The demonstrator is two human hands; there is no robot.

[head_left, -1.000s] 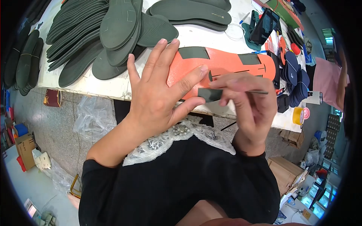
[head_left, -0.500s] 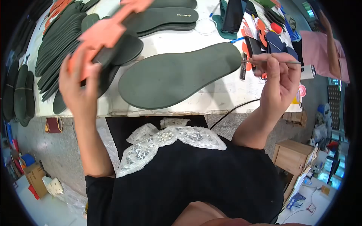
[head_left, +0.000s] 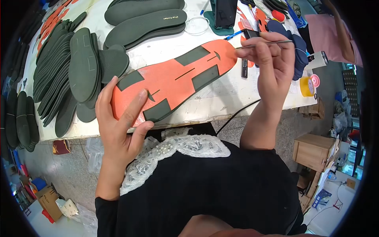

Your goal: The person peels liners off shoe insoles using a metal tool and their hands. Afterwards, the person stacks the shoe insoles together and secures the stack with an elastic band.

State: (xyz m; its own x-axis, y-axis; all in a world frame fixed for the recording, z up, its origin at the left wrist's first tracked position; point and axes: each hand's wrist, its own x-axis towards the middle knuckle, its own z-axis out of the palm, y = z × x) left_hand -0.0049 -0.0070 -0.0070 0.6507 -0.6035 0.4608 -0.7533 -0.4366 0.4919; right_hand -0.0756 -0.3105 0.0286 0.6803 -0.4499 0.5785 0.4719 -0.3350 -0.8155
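An orange template [head_left: 160,73] with slots and notches lies over a dark green insole [head_left: 158,110], which shows through the cut-outs. My left hand [head_left: 122,122] grips the template's wide left end, fingers on top and thumb by the near edge. My right hand [head_left: 276,65] is closed around a thin grey pen-like rod [head_left: 282,41]. The rod's tip is at the rounded right end of the template; whether it touches is hard to tell. To the left lie stacked green insoles [head_left: 83,67], some with rectangles marked on them.
More insoles [head_left: 150,27] lie at the back of the white table [head_left: 197,106]. A phone on a green stand [head_left: 224,17], a blue pen [head_left: 233,35], a black marker-like stick [head_left: 244,69] and yellow tape [head_left: 306,87] stand or lie rightward. A person in pink [head_left: 325,37] is at right.
My left hand has brought the orange template down from the upper left onto the insole. My right hand has shifted slightly left, still holding the rod.
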